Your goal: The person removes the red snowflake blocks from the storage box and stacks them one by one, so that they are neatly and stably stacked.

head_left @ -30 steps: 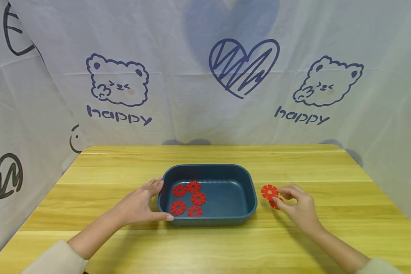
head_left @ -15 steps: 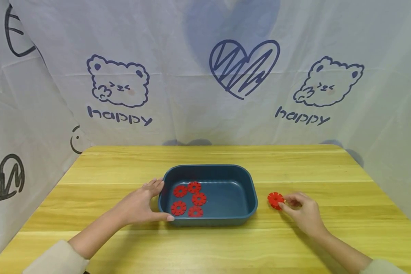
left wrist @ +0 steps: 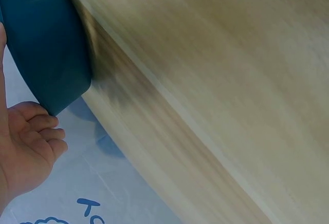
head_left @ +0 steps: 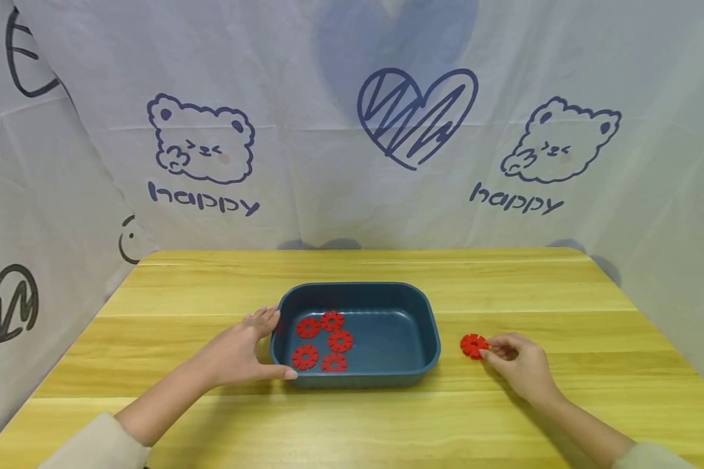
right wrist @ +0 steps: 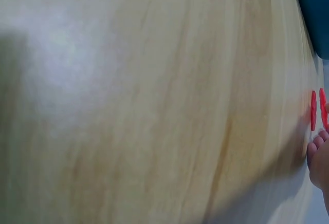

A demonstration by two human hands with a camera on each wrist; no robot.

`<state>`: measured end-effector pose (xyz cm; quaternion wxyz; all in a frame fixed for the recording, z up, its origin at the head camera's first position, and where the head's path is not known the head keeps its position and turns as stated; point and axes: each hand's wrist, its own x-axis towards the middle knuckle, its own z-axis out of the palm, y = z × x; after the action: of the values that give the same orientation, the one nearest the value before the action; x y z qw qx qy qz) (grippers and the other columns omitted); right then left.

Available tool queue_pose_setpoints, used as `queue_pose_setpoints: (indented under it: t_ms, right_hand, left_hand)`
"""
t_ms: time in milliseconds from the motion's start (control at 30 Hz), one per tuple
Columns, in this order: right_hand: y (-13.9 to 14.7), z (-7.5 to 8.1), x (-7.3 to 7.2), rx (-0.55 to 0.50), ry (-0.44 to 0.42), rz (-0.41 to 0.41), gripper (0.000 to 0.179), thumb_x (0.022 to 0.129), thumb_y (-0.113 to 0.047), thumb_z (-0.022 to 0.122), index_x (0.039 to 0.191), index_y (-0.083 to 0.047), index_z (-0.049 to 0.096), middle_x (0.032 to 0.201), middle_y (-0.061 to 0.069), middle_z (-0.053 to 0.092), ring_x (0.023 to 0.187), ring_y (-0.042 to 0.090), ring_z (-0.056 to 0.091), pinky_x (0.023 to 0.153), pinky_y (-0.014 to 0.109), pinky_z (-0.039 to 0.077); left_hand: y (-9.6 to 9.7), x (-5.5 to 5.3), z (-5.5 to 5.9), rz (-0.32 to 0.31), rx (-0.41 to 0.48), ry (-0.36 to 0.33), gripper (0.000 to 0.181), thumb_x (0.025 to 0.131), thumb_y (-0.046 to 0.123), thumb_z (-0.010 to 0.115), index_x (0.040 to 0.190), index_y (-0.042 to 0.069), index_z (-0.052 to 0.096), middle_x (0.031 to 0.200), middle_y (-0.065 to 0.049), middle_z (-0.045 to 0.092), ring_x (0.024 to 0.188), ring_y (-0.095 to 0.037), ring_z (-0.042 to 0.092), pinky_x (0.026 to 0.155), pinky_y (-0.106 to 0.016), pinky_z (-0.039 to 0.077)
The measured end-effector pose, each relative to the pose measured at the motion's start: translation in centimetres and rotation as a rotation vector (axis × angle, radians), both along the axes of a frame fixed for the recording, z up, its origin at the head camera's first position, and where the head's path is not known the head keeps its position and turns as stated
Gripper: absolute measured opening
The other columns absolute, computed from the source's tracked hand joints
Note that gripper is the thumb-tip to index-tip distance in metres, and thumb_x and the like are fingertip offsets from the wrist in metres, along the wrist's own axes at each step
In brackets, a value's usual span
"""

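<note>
A deep blue rectangular tub (head_left: 387,345) stands mid-table, with several red notched snowflake discs (head_left: 340,341) lying in its left half. My left hand (head_left: 240,352) holds the tub's left end, thumb at the front rim and fingers at the left side. In the left wrist view, the fingers (left wrist: 43,126) curl against the tub's outer wall (left wrist: 46,44). Right of the tub, my right hand (head_left: 525,368) pinches a red snowflake disc (head_left: 474,346) between thumb and finger. The right wrist view shows a second disc (right wrist: 313,111) on the table, just under the held disc (right wrist: 323,108).
A yellow wood-grain table (head_left: 352,430) carries everything. White cloth (head_left: 328,182) with bear and heart drawings hangs behind it and at the sides. The tub's right wall (head_left: 435,339) stands a short way left of the held disc.
My right hand has shifted slightly right and down with its disc, which now overlaps the other in the head view. Earlier, two discs showed apart. The left hand and tub have stayed put.
</note>
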<state>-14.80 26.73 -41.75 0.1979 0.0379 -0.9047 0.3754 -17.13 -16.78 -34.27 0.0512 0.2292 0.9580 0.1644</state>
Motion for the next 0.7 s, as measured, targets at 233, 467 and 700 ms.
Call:
queue_pose_setpoints:
  t_ms: [233,467,700]
  right_hand:
    - [0.58,0.25,-0.13,0.006,-0.106,0.021,0.015,0.075,-0.003,0.074,0.087,0.005,0.070,0.078,0.009,0.067,0.063,-0.008,0.051,0.057,0.014,0.049]
    - [0.76,0.07,-0.13,0.036,-0.098,0.039,0.015,0.074,-0.005,0.075,0.086,0.004,0.070,0.076,0.007,0.066,0.062,-0.007,0.050,0.055,0.014,0.047]
    - [0.71,0.12,-0.18,0.027,-0.126,0.039,0.017,0.075,-0.003,0.075,0.088,0.006,0.070,0.077,0.008,0.066,0.063,-0.006,0.051,0.056,0.015,0.048]
  left_hand:
    - [0.02,0.04,-0.09,-0.004,0.014,0.008,0.105,0.067,0.067,0.067,0.138,-0.006,0.038,0.148,-0.021,0.031,0.133,-0.049,0.028,0.100,-0.062,0.035]
    - [0.02,0.11,-0.13,-0.007,0.018,0.009,0.105,0.068,0.066,0.067,0.138,-0.006,0.038,0.148,-0.022,0.032,0.134,-0.048,0.028,0.100,-0.061,0.035]
    - [0.00,0.11,-0.18,-0.007,0.018,0.006,0.105,0.068,0.066,0.067,0.138,-0.006,0.037,0.148,-0.021,0.031,0.134,-0.048,0.028,0.100,-0.061,0.034]
